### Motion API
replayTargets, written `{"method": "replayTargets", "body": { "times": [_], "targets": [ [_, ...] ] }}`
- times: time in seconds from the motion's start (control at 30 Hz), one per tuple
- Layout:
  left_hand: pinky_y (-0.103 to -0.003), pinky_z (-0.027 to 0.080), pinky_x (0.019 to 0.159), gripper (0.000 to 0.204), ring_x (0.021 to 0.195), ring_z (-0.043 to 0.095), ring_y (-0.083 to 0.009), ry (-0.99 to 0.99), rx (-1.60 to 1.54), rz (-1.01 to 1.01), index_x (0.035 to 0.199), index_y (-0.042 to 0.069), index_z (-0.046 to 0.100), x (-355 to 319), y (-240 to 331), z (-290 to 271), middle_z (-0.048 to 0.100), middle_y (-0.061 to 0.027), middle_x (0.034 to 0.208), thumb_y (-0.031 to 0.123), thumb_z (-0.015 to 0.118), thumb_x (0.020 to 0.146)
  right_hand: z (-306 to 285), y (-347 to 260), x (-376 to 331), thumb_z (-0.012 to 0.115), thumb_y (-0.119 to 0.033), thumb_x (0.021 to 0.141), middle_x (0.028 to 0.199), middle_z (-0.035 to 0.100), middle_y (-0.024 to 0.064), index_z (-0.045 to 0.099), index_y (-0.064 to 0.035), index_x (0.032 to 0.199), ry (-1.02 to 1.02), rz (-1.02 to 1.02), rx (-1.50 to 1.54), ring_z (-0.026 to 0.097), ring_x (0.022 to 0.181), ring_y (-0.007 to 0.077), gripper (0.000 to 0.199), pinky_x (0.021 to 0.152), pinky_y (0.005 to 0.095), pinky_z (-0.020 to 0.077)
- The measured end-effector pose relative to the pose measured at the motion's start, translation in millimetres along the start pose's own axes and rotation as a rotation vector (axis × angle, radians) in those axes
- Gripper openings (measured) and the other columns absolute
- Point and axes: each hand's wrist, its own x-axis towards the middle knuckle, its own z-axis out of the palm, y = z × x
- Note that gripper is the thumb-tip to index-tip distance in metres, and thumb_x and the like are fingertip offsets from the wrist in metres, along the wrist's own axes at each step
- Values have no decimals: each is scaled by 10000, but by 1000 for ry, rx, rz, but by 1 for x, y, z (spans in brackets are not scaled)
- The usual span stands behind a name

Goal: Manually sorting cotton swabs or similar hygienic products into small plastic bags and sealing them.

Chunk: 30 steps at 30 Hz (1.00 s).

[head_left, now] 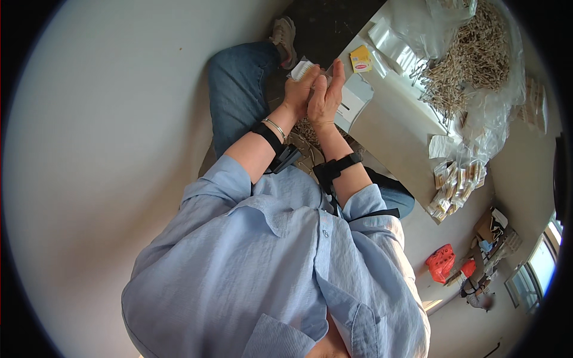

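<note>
In front of me, my left hand [299,90] is closed on a small clear packet [302,70] with a white piece and a row of pale tips in it. My right hand [324,102] is right against it, fingers stretched out and thumb raised. Some clear plastic shows between the two hands. Whether the right palm presses on the packet is hidden. Just beyond, on the table, a yellow card box [360,59] stands near a white slotted device [353,102]. Below my wrists, thin sticks [307,130] show in part.
A large clear bag [498,113] holds a heap of thin wooden sticks [471,62] on the table [391,128]. Several filled packets [456,188] lie at the table's near corner. A red bag [440,263] is on the floor, and another person [479,300] is far off.
</note>
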Motion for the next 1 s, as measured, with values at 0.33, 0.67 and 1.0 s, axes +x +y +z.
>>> {"method": "replayTargets", "body": {
  "times": [0.33,0.67,1.0],
  "targets": [
    [-252,488,716,229,856,575,-106,43,70,-10,1025,75,606,-5,5,9,603,-13,958,254,638,885,13,-3,0,446,-296,935,1458,284,200,231,52,1400,61,-1,382,259,1367,290,619,1105,369,207],
    [-287,486,793,265,921,581,-129,15,-52,71,1061,49,593,-27,47,22,614,-33,984,211,663,863,25,-39,13,406,-319,945,1469,267,203,191,63,1404,5,-91,714,221,1386,282,635,1113,373,183],
    [-278,480,864,320,964,583,-147,-244,-110,288,1129,53,537,-89,102,86,604,-45,1054,246,628,891,-12,-141,29,395,-459,932,1479,251,181,188,28,1413,-23,-498,860,197,1392,265,716,1127,381,135]
  ]
}}
